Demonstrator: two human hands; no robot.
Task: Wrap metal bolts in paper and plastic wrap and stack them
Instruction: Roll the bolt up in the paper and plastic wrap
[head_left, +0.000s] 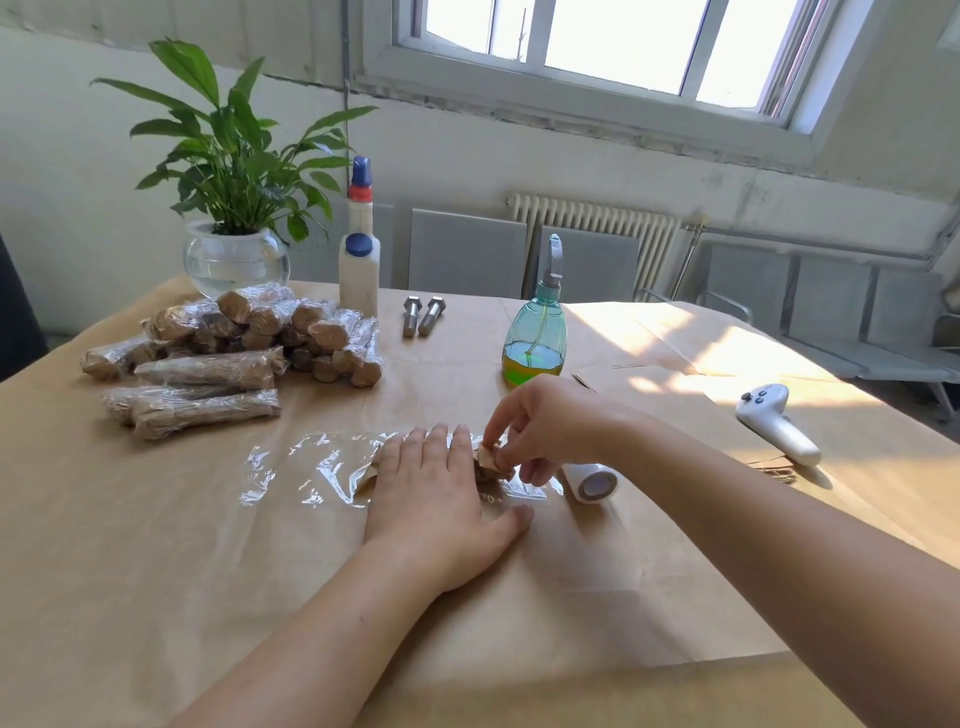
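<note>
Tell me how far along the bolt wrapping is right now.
Mostly done: a stack of wrapped bolts sits beside the potted plant. In hand: the left hand presses a paper-wrapped bolt onto the plastic wrap sheet, while the right hand pinches its paper end. Left: finishing this one and wrapping two bare bolts lying by the white bottle.

1. I saw a potted plant (232, 171) in a glass bowl at the table's far left.
2. Two white bottles (359, 270) stood beside it.
3. A spray bottle (535, 332) held yellow-green liquid.
4. A white controller (776, 422) lay far right.
</note>
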